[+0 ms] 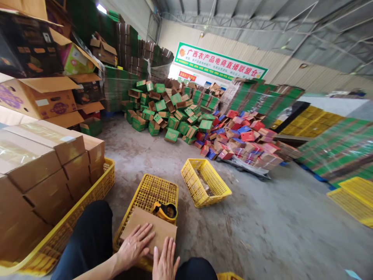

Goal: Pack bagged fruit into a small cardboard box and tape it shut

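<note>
A small brown cardboard box (163,228) rests on an upturned yellow plastic crate (145,190) between my knees. My left hand (135,245) lies flat on the box's top, fingers stretched out. At the near right edge of the box, my right hand (164,261) presses with its fingers extended. Just beyond the box, on the same crate, sits a yellow and black tape dispenser (164,210); neither hand touches it.
Left of me, a long yellow crate (109,175) holds stacked closed cartons (43,167). Another yellow crate (205,186) with some contents stands ahead on the floor. Farther off lie heaps of green boxes (171,134) and red and blue boxes (247,136).
</note>
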`<state>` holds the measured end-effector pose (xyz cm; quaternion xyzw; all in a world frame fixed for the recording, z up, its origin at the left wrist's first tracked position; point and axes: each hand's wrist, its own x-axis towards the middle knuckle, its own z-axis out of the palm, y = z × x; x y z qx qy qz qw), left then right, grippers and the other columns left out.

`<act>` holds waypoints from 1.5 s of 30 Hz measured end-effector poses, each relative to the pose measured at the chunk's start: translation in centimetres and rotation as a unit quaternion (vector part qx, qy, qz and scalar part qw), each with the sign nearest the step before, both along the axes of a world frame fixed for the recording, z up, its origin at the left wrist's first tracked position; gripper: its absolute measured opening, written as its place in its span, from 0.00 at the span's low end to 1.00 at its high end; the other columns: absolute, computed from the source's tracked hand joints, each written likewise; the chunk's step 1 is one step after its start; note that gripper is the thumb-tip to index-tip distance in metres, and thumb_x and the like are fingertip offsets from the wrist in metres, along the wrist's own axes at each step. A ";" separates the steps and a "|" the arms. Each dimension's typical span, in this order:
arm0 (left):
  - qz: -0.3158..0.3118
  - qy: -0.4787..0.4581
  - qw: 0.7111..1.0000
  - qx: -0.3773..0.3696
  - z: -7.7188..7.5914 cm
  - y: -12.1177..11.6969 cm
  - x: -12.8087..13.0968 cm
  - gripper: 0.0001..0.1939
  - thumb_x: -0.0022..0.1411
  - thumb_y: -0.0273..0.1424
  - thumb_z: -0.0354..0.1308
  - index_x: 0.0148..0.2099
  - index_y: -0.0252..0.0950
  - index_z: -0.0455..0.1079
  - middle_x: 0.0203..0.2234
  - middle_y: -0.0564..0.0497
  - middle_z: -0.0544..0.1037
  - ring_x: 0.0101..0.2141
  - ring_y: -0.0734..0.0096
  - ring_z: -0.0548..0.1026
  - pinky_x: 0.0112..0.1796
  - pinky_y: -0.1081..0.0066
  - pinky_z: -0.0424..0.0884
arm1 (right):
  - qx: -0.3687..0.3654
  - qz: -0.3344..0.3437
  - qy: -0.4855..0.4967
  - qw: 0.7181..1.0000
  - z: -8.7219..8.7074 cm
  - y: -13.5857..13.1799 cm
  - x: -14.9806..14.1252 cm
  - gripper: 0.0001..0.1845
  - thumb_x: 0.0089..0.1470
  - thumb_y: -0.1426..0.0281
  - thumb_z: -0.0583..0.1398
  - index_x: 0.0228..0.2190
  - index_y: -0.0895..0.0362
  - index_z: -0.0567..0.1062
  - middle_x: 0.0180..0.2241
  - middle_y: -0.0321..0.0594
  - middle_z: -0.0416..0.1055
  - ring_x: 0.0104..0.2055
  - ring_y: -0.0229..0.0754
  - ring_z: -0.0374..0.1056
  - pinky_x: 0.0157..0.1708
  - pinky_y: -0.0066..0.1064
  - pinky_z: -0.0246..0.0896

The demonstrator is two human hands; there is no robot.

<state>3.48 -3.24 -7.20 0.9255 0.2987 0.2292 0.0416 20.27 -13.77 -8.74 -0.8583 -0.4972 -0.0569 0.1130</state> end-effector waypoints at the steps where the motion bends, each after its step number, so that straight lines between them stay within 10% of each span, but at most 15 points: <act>1: 0.019 -0.005 1.000 0.006 0.0 0.1 -0.7 0.33 0.74 0.38 0.54 0.76 0.53 0.48 0.72 0.53 0.58 0.67 0.59 0.64 0.63 0.57 0.65 | -0.003 -0.003 0.003 1.000 0.2 0.0 -0.1 0.51 0.64 0.39 0.33 0.65 0.60 0.67 0.68 0.57 0.59 0.69 0.64 0.58 0.64 0.69 0.50; 10: 0.130 -0.030 0.989 0.057 -1.1 0.7 -3.6 0.34 0.75 0.41 0.49 0.77 0.44 0.44 0.72 0.47 0.57 0.68 0.53 0.61 0.61 0.57 0.69 | -0.020 -0.006 0.012 1.000 0.8 2.2 -1.7 0.59 0.62 0.38 0.29 0.63 0.70 0.68 0.67 0.66 0.58 0.69 0.68 0.58 0.63 0.65 0.55; 24: 0.089 -0.070 0.993 0.024 -2.8 1.7 -4.7 0.35 0.75 0.33 0.49 0.78 0.43 0.41 0.70 0.46 0.60 0.69 0.57 0.61 0.63 0.60 0.69 | 0.006 0.181 0.099 0.978 5.1 6.5 -9.6 0.31 0.72 0.58 0.42 0.64 0.57 0.69 0.66 0.48 0.62 0.69 0.57 0.60 0.66 0.57 0.57; 36: 0.110 -0.049 0.991 0.059 -1.1 1.7 -5.1 0.33 0.76 0.42 0.48 0.77 0.45 0.45 0.70 0.48 0.63 0.66 0.61 0.67 0.63 0.64 0.67 | -0.002 0.098 0.042 0.994 1.2 2.3 -1.5 0.40 0.67 0.42 0.38 0.64 0.47 0.68 0.66 0.46 0.64 0.67 0.60 0.63 0.62 0.65 0.58; 45: 0.171 -0.055 0.982 0.063 -1.0 1.9 -3.5 0.34 0.75 0.39 0.48 0.77 0.44 0.45 0.69 0.46 0.64 0.67 0.56 0.64 0.67 0.53 0.56 | 0.039 0.022 0.072 0.996 -1.5 -0.5 3.5 0.56 0.62 0.37 0.31 0.64 0.65 0.68 0.67 0.58 0.60 0.68 0.65 0.59 0.60 0.57 0.65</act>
